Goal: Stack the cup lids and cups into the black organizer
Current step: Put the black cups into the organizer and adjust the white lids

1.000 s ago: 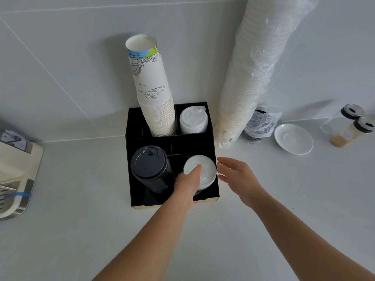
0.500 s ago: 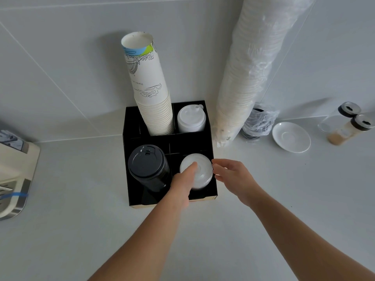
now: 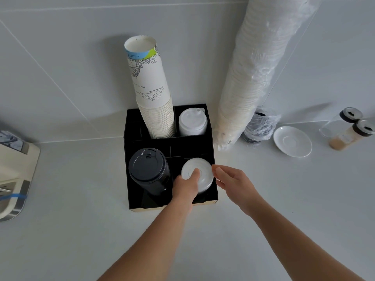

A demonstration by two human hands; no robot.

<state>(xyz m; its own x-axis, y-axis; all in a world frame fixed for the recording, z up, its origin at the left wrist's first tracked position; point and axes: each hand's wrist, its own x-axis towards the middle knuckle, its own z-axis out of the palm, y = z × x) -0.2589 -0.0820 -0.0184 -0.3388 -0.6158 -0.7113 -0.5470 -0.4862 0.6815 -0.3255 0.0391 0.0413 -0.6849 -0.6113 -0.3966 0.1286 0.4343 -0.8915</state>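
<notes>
- A cream-coloured appliance (image 3: 14,171) with a strip of blue tape sits at the far left edge of the white counter (image 3: 81,230).
- The black organizer (image 3: 129,151) stands against the wall, a square box split into compartments.
- Its near-left compartment holds a stack of black lids (image 3: 149,169), domed, with a sip slot on top.
- The far-left compartment holds a tall, leaning stack of paper cups (image 3: 152,94), white with line drawings and a blue-green band at the rim.
- The far-right compartment holds white sip lids (image 3: 191,122).
- The near-right compartment holds a stack of white flat lids (image 3: 199,169), round and slightly translucent.
- The left hand (image 3: 185,186) presses a fingertip on that top lid, fingers curled, gripping nothing.
- The right hand (image 3: 235,184) is loosely spread just beside the stack's right edge, holding nothing.
- A plastic-wrapped sleeve of cups (image 3: 261,74) leans on the wall, then a white saucer (image 3: 292,141) and two jars (image 3: 353,130).
</notes>
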